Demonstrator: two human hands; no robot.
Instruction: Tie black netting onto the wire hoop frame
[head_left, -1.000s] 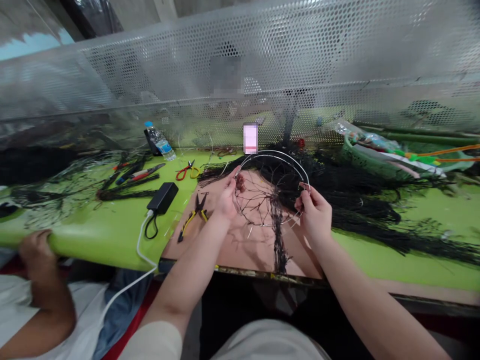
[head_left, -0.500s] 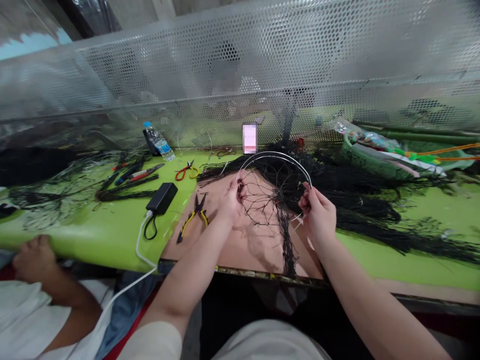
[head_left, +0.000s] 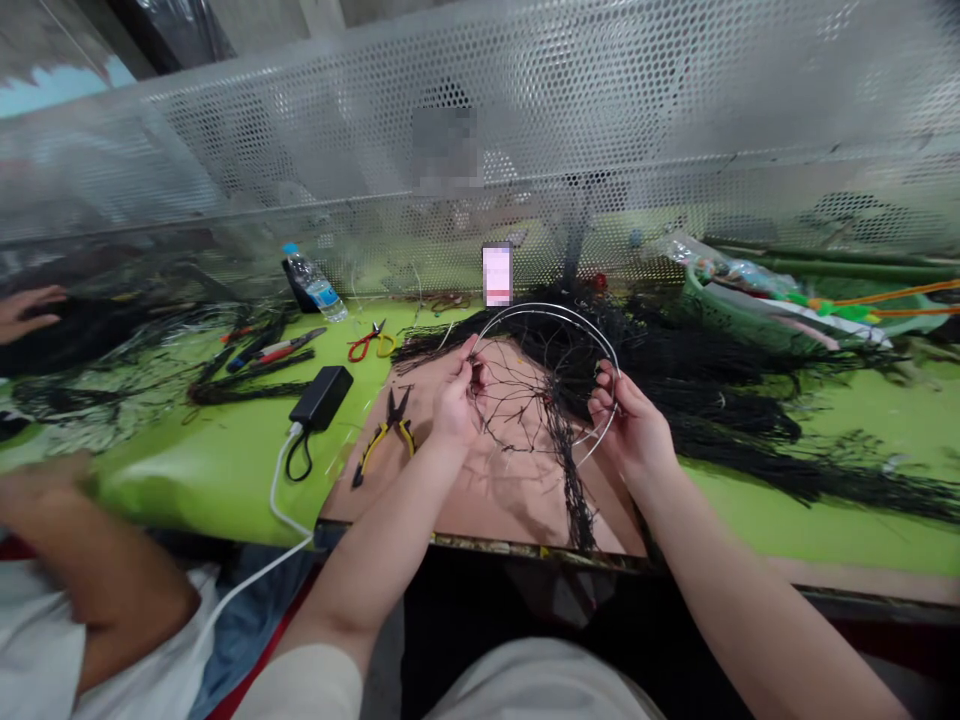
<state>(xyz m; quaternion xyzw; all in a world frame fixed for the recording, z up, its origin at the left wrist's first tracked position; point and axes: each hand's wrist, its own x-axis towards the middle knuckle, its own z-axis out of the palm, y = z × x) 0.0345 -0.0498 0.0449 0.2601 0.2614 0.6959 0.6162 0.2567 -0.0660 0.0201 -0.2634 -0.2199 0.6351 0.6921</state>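
Observation:
I hold a silver wire hoop (head_left: pixel 559 312) upright over a brown board (head_left: pixel 487 495). Black netting (head_left: pixel 529 400) is strung across the hoop, and a strand of it hangs down to the board's front edge. My left hand (head_left: pixel 456 398) is closed on the hoop's left side, pinching wire and net. On the hoop's right side, my right hand (head_left: pixel 630 425) grips the rim with its fingers curled round it. A large heap of black netting (head_left: pixel 705 395) lies behind and to the right of the hoop.
Yellow-handled pliers (head_left: pixel 382 440) lie on the board's left edge. On the green table (head_left: pixel 210 460) are a black charger (head_left: pixel 322 397) with white cable, red-and-yellow scissors (head_left: pixel 369 343), other tools (head_left: pixel 274 347) and a water bottle (head_left: pixel 315 283). A co-worker's arm (head_left: pixel 82 560) is at the left. A perforated metal screen (head_left: pixel 525 130) stands behind.
The hoop has tilted slightly and my hands shifted a little along its rim. The co-worker's near hand left the table edge and a second hand of theirs appeared at far left.

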